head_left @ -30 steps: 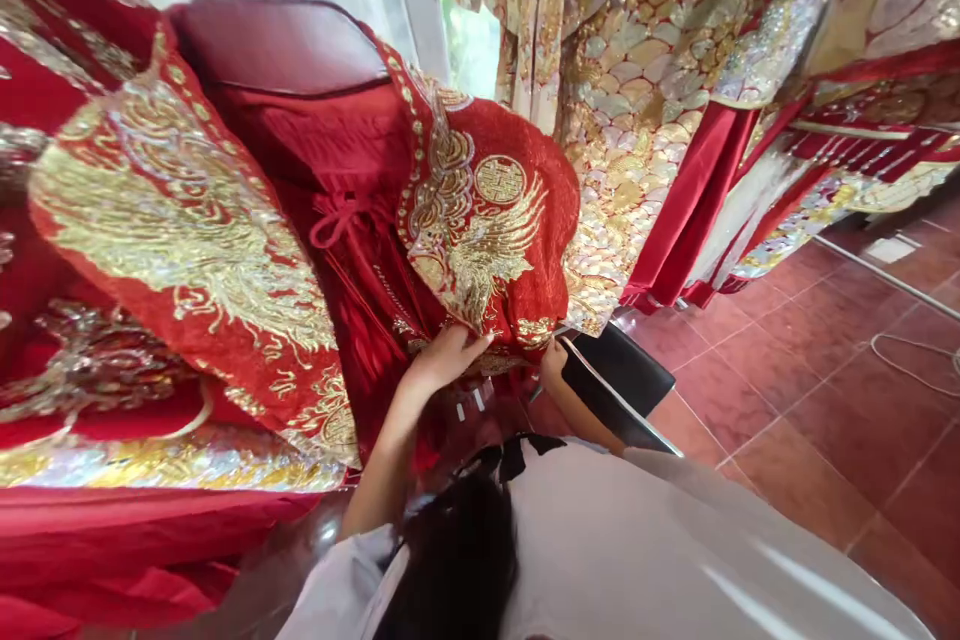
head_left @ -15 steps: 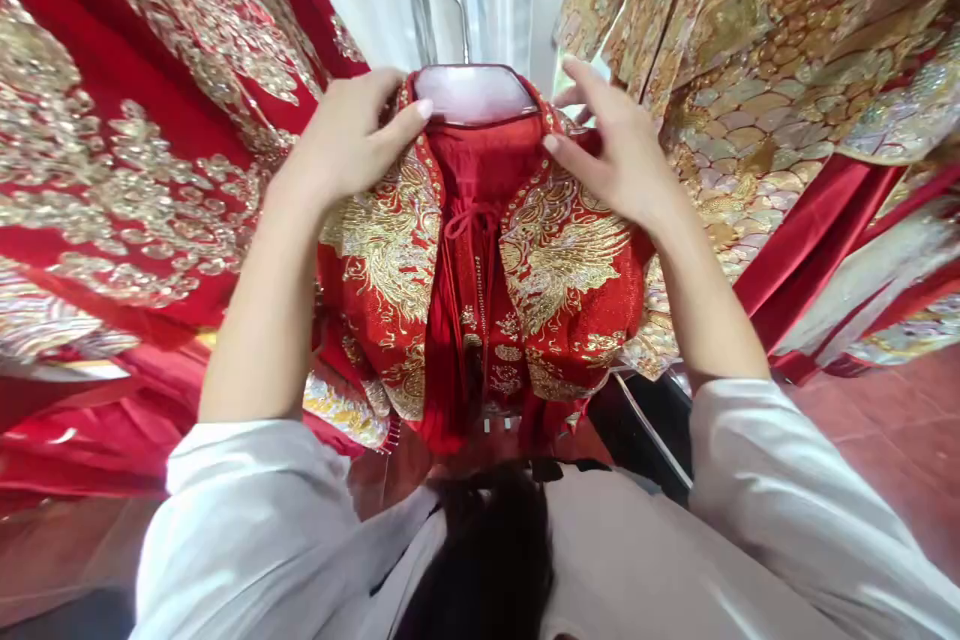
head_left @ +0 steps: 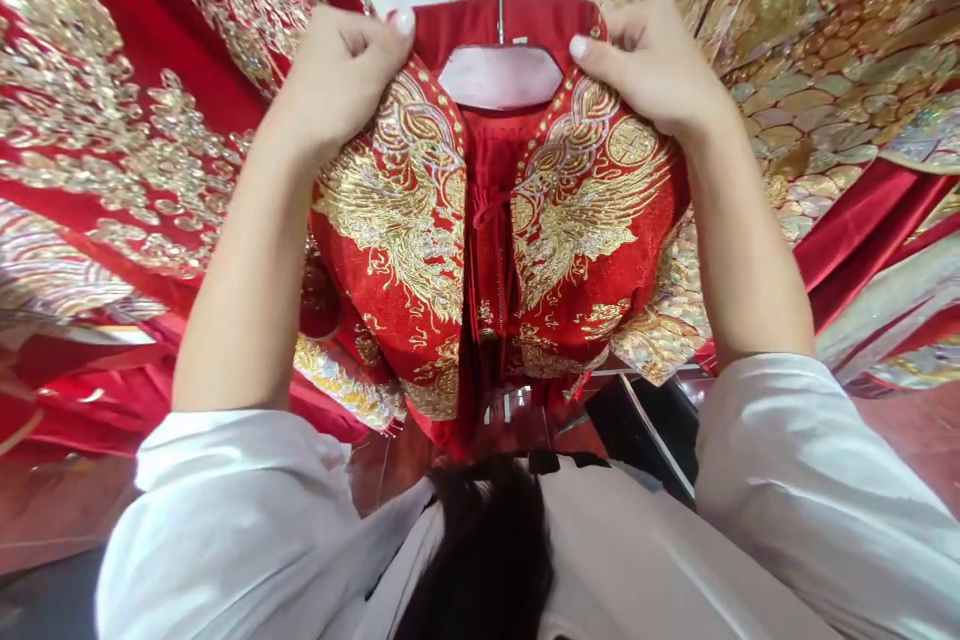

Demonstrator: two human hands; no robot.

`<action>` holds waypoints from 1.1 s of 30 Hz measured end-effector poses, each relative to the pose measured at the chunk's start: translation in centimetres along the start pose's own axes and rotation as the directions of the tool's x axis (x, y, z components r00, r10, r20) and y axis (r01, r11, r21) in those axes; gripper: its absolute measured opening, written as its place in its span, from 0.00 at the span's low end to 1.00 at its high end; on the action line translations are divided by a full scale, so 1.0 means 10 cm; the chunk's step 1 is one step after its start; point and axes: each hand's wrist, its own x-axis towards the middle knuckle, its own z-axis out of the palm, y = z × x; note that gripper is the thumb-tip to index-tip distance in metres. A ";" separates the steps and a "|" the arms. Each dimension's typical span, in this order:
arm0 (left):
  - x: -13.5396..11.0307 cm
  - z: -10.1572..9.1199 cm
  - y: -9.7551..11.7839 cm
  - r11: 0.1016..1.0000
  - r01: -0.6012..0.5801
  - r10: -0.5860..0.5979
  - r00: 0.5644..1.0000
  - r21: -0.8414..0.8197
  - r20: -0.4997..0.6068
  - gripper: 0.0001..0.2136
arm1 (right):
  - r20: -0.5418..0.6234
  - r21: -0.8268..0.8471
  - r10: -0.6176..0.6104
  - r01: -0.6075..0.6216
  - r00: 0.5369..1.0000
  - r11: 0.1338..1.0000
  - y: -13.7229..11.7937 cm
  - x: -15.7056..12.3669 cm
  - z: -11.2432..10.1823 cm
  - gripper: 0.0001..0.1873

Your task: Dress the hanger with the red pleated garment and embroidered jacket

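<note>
Jacket (head_left: 577,220): was held up in front of the chest, between a sequinned gown (head_left: 112,160) on the left and a gold gown (head_left: 810,70) on the right. Was grasped at the collar (head_left: 544,15) from both sides: pinched near one end by thumb and curled fingers of the left hand (head_left: 341,80), and near the other end likewise by the right hand (head_left: 660,70). Stood open at the front, around the hanger (head_left: 501,78) and over an inner layer (head_left: 487,265) with a tie (head_left: 491,210). Rose at the collar behind the hook (head_left: 501,15). Seemed to be at the step of squaring neck and shoulders about the hanger; could not be told as seating or lifting away. Would probably call next for an even pull on both sides, for keeping the hook clear of cloth, and for sparing the embroidery (head_left: 405,240) from snags.
</note>
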 end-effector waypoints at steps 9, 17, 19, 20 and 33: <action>-0.40 0.06 -0.31 0.985 0.125 -0.143 0.977 0.122 0.157 0.20 | 0.152 0.035 0.263 -0.271 0.953 0.962 0.53 -0.52 -0.17 0.18; -0.93 0.92 0.29 0.928 0.287 -0.178 0.901 0.239 -0.395 0.32 | -0.486 -0.423 -0.025 -0.211 0.874 0.881 0.22 -0.89 0.85 0.27; -1.25 1.25 0.18 0.953 0.251 -0.166 0.899 0.168 -0.405 0.38 | -0.540 -0.380 0.000 -0.245 0.841 0.892 0.16 -1.13 1.23 0.30; -1.43 1.41 0.08 0.950 0.274 -0.197 0.899 0.148 -0.392 0.39 | -0.547 -0.364 0.011 -0.250 0.837 0.897 0.16 -1.26 1.42 0.33; -2.40 1.79 -0.19 0.953 0.302 -0.286 0.931 0.040 -0.226 0.10 | -0.322 -0.103 0.246 -0.292 0.914 0.951 0.22 -1.90 1.81 0.16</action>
